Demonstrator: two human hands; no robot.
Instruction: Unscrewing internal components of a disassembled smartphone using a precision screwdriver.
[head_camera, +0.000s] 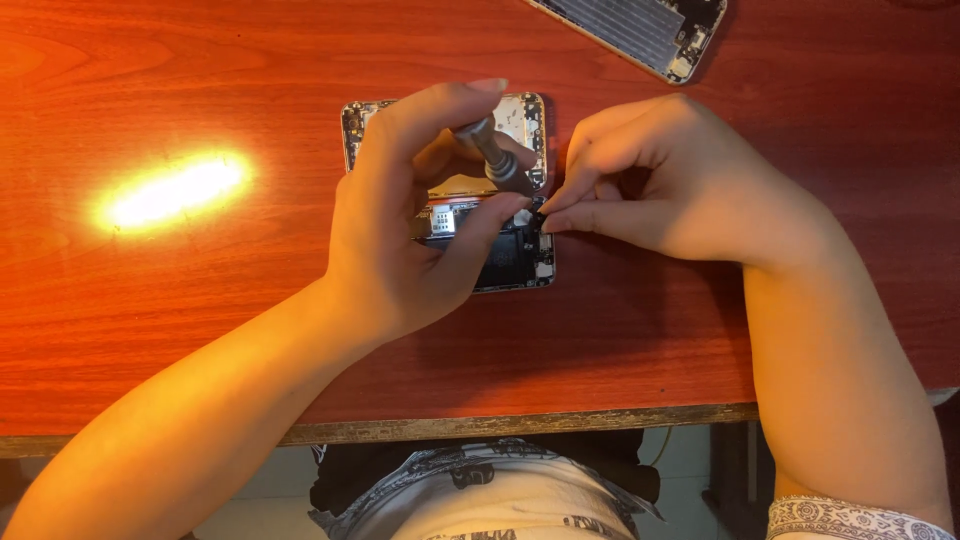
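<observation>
An opened phone body (520, 255) lies on the red-brown wooden table (200, 330), its inner parts showing. My left hand (420, 225) is above it and holds a small grey screwdriver (495, 155) upright between thumb and fingers, tip down on the phone's right side. My right hand (660, 185) rests at the phone's right edge, thumb and forefinger pinched together right beside the screwdriver tip. Whether a small part sits in that pinch is hidden.
A second phone part, a metal back panel (640, 30), lies at the table's far edge, top right. A bright lamp reflection (175, 190) shines on the wood at left. The table's front edge (500, 425) runs just above my lap.
</observation>
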